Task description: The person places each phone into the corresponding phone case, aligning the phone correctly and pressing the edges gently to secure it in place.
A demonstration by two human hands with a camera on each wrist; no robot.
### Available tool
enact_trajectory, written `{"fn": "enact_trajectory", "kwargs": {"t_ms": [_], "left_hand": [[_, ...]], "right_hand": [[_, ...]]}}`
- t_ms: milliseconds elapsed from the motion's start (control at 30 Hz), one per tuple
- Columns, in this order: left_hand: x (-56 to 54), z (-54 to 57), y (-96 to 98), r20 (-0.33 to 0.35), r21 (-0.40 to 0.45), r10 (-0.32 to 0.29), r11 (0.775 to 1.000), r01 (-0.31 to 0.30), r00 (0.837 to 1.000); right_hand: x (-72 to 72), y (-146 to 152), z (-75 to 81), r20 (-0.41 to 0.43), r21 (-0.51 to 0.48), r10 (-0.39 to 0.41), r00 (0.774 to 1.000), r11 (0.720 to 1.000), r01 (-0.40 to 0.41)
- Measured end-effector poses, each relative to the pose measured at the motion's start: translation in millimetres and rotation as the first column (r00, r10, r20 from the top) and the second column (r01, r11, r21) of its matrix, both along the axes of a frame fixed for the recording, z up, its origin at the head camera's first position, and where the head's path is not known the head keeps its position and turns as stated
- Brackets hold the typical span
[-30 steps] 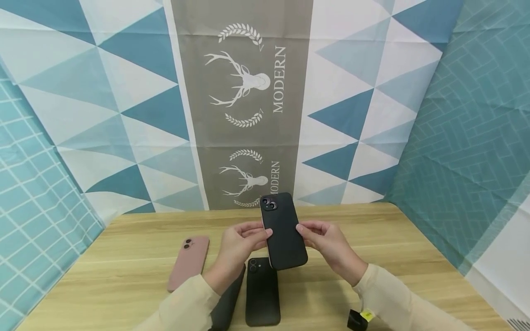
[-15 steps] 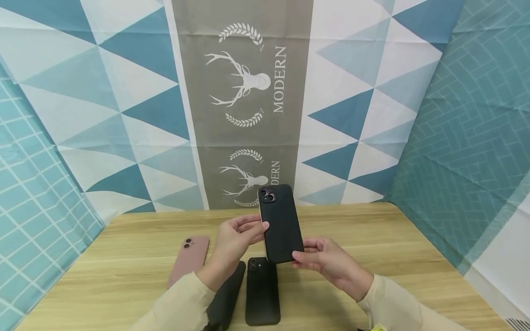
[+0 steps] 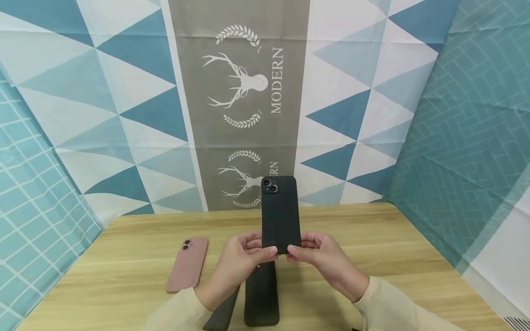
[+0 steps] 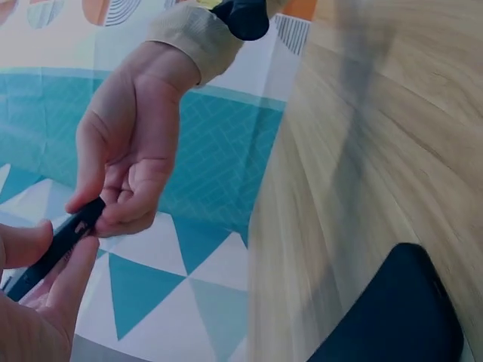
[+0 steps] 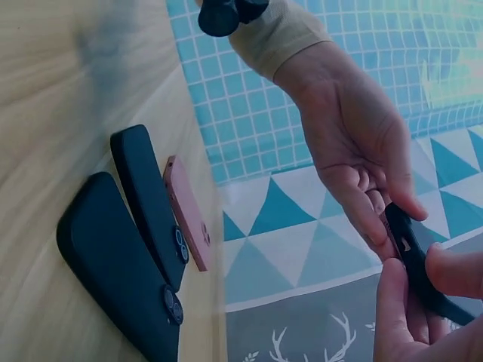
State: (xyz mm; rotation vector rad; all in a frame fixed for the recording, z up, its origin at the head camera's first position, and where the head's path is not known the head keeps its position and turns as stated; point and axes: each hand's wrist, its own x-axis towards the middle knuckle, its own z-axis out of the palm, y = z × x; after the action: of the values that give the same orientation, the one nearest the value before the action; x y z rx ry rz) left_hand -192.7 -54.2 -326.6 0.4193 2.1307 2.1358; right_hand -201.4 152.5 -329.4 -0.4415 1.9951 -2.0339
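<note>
Both hands hold a black-cased phone (image 3: 280, 214) upright above the table, its back with two camera lenses toward me in the head view. My left hand (image 3: 238, 255) pinches the lower left corner, thumb on the back. At the lower right corner my right hand (image 3: 327, 257) pinches it the same way, the two thumb tips close together. The bottom edge of the phone (image 5: 407, 245), with its charging port opening, shows between the hands in the right wrist view. The phone's screen side is hidden in the head view.
On the wooden table (image 3: 372, 239) lie a black phone (image 3: 262, 296), a second dark phone (image 3: 223, 310) partly behind my left forearm, and a pink phone (image 3: 188, 264) at the left. A patterned cloth (image 3: 352, 92) hangs behind the table.
The phone has risen and straightened from a tilt to nearly upright. My left hand has slid from its side down to the lower left corner, my right hand to the lower right corner.
</note>
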Motion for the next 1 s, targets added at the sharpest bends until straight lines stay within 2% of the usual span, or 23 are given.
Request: {"fn": "enact_trajectory", "kwargs": {"t_ms": [133, 400, 633, 767, 1000], "left_hand": [[-0.6, 1.6, -0.5, 0.037, 0.037, -0.002, 0.999, 0.001, 0.999], [-0.3, -0.3, -1.9, 0.062, 0.064, 0.011, 0.998, -0.015, 0.998], [-0.5, -3.1, -2.5, 0.069, 0.079, 0.021, 0.997, -0.027, 0.997], [-0.2, -4.0, -3.9, 0.067, 0.065, 0.007, 0.998, -0.012, 0.998], [-0.1, -5.2, -6.8, 0.013, 0.002, 0.007, 1.000, -0.007, 1.000]], "right_hand": [[-1.1, -2.7, 1.9, 0.012, 0.017, -0.018, 1.000, 1.000, 0.017], [-3.3, -4.4, 1.2, 0.015, 0.001, 0.018, 1.000, 1.000, -0.019], [-5.0, -5.1, 1.6, -0.008, 0.024, 0.004, 1.000, 1.000, -0.004], [-4.3, -4.0, -0.8, 0.006, -0.002, 0.030, 1.000, 1.000, -0.030], [-2.9, -4.1, -6.1, 0.051, -0.026, 0.067, 0.996, 0.998, -0.065]]}}
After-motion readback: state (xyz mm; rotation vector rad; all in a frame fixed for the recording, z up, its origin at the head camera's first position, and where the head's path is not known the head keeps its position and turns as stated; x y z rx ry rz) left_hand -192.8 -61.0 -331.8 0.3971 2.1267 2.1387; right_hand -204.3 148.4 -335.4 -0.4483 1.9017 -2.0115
